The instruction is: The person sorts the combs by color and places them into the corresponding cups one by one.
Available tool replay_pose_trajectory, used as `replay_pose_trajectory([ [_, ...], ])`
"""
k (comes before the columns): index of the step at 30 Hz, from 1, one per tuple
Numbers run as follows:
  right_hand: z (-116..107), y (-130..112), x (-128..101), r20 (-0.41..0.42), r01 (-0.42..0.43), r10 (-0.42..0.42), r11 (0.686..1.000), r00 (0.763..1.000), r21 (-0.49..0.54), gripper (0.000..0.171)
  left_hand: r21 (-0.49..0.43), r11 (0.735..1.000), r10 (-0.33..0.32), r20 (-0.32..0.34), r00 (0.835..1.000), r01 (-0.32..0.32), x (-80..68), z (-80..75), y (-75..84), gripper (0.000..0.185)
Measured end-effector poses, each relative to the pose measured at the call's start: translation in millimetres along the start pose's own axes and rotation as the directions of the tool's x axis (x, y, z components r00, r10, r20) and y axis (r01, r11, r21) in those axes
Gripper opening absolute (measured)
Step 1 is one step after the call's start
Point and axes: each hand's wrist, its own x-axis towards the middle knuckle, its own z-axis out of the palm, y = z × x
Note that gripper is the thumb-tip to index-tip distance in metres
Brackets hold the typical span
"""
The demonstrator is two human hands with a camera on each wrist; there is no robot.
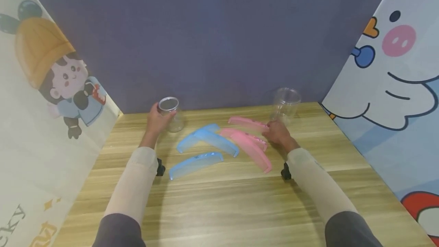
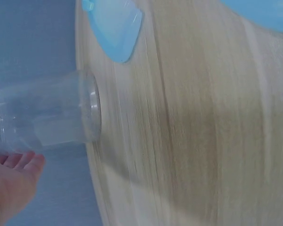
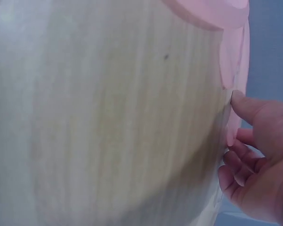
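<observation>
My left hand (image 1: pixel 158 120) grips a clear plastic jar (image 1: pixel 176 125) near its silver rim, thumb on one side and fingers round the other. In the left wrist view the jar (image 2: pixel 47 113) has its base close to the tabletop. On the right, my right hand (image 1: pixel 278 134) pinches the end of the rearmost pink comb (image 1: pixel 245 121); thumb and index finger show at that comb (image 3: pixel 233 126) in the right wrist view. Two more pink combs (image 1: pixel 253 151) lie crossed in front of it. Left of them, two blue combs (image 1: pixel 216 141) overlap, and a third blue comb (image 1: pixel 196 164) lies nearer me.
A second clear jar (image 1: pixel 286 104) stands behind my right hand, close to the dark back panel (image 1: pixel 219 41). Printed cartoon panels flank the wood-grain table (image 1: pixel 219 209) on the left (image 1: pixel 20 132) and right (image 1: pixel 404 155).
</observation>
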Motion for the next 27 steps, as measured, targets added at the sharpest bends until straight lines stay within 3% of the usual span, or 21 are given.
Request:
replay_pose_trajectory([
  [8, -0.2, 2.2, -0.8, -0.019, -0.044, 0.045, 0.997, 0.999, 0.064, 0.050, 0.044, 0.999, -0.005, -0.001, 1.000, 0.005, -0.2, -2.4, -1.1, 0.098],
  [13, 0.1, 4.3, -1.9, -0.069, -0.001, 0.005, 0.998, 0.998, 0.055, 0.045, 0.041, 0.999, 0.001, 0.004, 1.000, -0.002, -0.8, -1.8, -0.1, 0.097],
  [18, -0.5, 4.9, -2.4, -0.086, 0.018, -0.007, 0.991, 0.996, 0.136, 0.040, 0.043, 0.999, 0.003, 0.000, 1.000, -0.003, -1.5, -1.5, 0.1, 0.096],
  [24, 0.0, 10.9, -2.5, -0.053, -0.035, 0.049, 0.969, 0.997, 0.245, 0.029, 0.041, 0.999, -0.007, 0.002, 1.000, 0.007, -2.8, -1.5, 0.6, 0.096],
  [27, 0.3, 14.8, -2.3, -0.092, -0.018, 0.044, 0.963, 0.995, 0.270, 0.031, 0.047, 0.999, -0.003, 0.002, 1.000, 0.003, -2.4, -1.2, 0.9, 0.096],
])
